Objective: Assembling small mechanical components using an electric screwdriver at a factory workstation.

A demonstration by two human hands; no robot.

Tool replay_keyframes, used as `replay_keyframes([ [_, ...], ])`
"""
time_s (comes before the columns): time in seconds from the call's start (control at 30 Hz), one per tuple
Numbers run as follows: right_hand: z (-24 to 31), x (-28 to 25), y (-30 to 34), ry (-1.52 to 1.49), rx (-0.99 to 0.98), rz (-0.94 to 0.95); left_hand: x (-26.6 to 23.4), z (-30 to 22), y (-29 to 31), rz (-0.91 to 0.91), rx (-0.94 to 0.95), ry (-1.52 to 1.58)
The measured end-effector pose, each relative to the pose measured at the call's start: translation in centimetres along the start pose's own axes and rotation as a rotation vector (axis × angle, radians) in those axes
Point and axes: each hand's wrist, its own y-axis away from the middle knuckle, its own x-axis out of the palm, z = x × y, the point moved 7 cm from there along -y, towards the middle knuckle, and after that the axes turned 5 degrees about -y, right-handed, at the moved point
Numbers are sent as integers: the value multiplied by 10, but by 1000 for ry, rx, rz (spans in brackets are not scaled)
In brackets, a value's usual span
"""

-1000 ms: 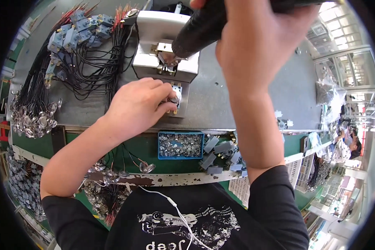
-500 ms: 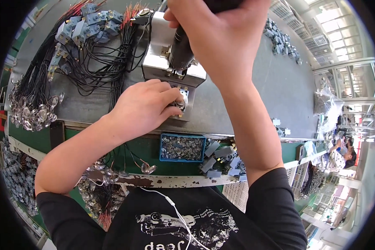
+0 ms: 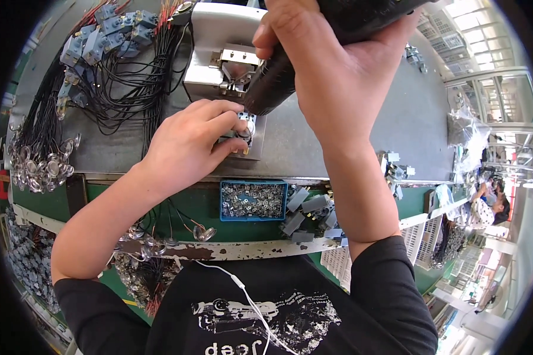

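My right hand (image 3: 346,77) is wrapped round a thick black electric screwdriver (image 3: 272,89), tilted with its lower end close above a small switch-like part (image 3: 250,126). That part has white and metal faces with brass-coloured terminals. It sits on a metal plate (image 3: 256,148) at the front of a steel block fixture (image 3: 210,77). My left hand (image 3: 189,139) has its index finger and thumb closed on the near side of the part. The screwdriver's tip is hidden behind my left fingers and the part.
Left of the fixture lie grey switch housings (image 3: 103,41) with bundled black wires (image 3: 130,94) and round metal ends (image 3: 44,168). A blue tray (image 3: 253,219) of tiny metal pieces stands nearer me, beside loose grey housings (image 3: 308,213). Far right, another person (image 3: 488,207) sits.
The screwdriver has come away from the steel block toward the part on the plate, uncovering the block's metal bracket. My left hand stays at the part. The whole view has shifted slightly.
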Motion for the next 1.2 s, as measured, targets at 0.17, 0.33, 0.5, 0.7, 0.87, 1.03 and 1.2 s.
replay_keyframes([
  [0.17,-1,0,3,15,-38,22,-1,-1,1,-17,1,-15],
  [0.33,-4,0,11,-23,-6,21,-1,0,1,-15,0,-14],
  [0.5,3,11,20,20,308,-153,1,4,4,5,-18,-10],
  [0.7,5,15,18,-13,389,-132,2,5,5,15,-23,-11],
  [0.87,-4,17,10,103,16,121,1,0,-2,64,-44,18],
  [1.03,6,27,25,66,622,-208,3,2,1,37,-51,44],
  [1.2,4,23,31,153,719,-260,4,2,2,44,-76,69],
])
